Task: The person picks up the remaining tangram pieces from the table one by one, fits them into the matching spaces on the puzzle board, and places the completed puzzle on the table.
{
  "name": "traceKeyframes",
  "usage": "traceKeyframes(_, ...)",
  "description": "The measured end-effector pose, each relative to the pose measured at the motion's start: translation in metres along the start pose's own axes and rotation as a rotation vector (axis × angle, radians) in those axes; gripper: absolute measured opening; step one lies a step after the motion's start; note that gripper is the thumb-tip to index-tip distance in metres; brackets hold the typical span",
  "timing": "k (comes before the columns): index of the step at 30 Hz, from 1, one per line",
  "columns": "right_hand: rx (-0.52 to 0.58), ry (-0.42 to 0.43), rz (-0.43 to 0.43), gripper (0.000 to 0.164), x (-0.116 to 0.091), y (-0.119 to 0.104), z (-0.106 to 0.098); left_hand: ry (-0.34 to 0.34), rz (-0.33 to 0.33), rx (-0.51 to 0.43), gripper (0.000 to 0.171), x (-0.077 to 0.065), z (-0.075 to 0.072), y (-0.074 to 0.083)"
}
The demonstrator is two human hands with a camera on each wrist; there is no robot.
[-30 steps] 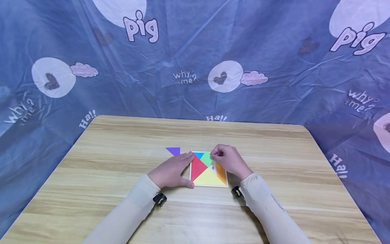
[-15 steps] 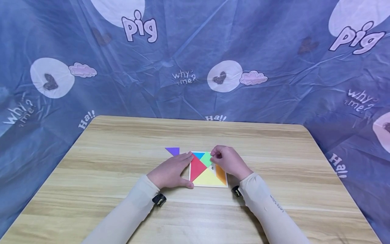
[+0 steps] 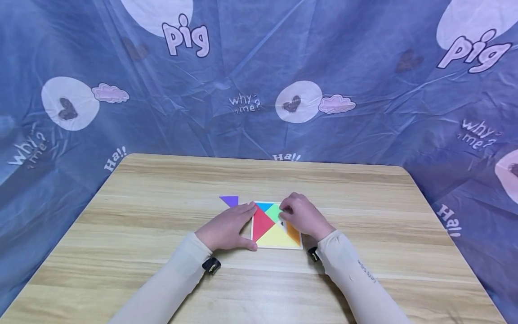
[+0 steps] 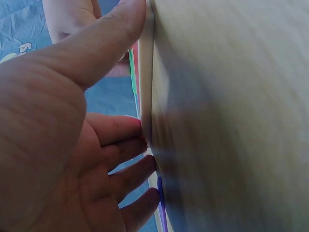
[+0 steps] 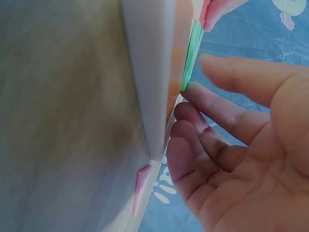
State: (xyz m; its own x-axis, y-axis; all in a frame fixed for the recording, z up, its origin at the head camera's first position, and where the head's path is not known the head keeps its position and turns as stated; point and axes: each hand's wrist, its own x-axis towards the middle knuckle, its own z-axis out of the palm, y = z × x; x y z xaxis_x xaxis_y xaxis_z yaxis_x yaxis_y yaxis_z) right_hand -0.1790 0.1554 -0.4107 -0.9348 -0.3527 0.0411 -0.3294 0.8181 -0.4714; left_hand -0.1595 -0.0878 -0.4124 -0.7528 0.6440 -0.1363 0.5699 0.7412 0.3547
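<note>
A square tangram tray (image 3: 279, 248) lies mid-table with flat coloured pieces: a red triangle (image 3: 262, 223), a yellow triangle (image 3: 277, 238), an orange piece (image 3: 293, 231) and a blue piece (image 3: 264, 206). My left hand (image 3: 226, 227) braces its left side, fingertips at the far corner and thumb at the near one. A green piece (image 3: 273, 212) sits at the tray's far side, by my right hand (image 3: 305, 215). In the right wrist view, the index fingertip touches the end of the green piece (image 5: 191, 58); the thumb stands apart and the other fingers are bent.
A purple triangle (image 3: 231, 200) lies on the wooden table (image 3: 162, 189) beyond my left hand. The right wrist view shows a pink piece (image 5: 141, 188) on the table past the tray, hidden in the head view. A blue printed cloth (image 3: 259, 130) hangs behind.
The green piece has shifted slightly toward me and turned a little, baring more blue. My right thumb and index finger have parted. The left hand has stayed in place.
</note>
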Motion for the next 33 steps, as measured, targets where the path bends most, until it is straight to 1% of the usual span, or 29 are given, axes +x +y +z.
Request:
traceKeyframes(5,-0.023,-0.019,-0.028,0.011,-0.001,-0.002,-0.001,0.002,0.000,0.004,0.104,0.000,0.001,0.000)
traceKeyframes(7,-0.059,-0.029,-0.050,0.010,-0.003,-0.004,-0.002,0.000,-0.003,0.008,0.105,0.001,0.001,0.000)
traceKeyframes(10,-0.143,-0.036,-0.112,0.011,-0.006,-0.007,-0.002,-0.001,-0.003,0.010,0.105,0.001,0.002,0.000)
traceKeyframes(13,-0.199,-0.038,-0.162,0.011,-0.009,-0.007,-0.002,0.001,-0.005,0.013,0.105,0.000,0.002,-0.001)
traceKeyframes(15,-0.193,-0.050,-0.167,0.014,-0.010,-0.007,-0.003,0.004,-0.006,0.013,0.104,0.000,0.002,-0.001)
traceKeyframes(20,-0.133,-0.078,-0.132,0.027,-0.011,-0.007,-0.007,0.005,-0.003,0.014,0.105,0.000,0.003,-0.002)
traceKeyframes(22,-0.122,-0.085,-0.130,0.027,-0.011,-0.007,-0.009,0.005,-0.001,0.014,0.105,0.000,0.003,-0.002)
traceKeyframes(29,-0.142,-0.102,-0.197,0.022,-0.013,-0.007,-0.010,0.008,-0.002,0.013,0.105,0.001,0.002,-0.002)
traceKeyframes(33,-0.154,-0.101,-0.211,0.022,-0.014,-0.008,-0.010,0.007,-0.001,0.014,0.105,0.001,0.003,-0.002)
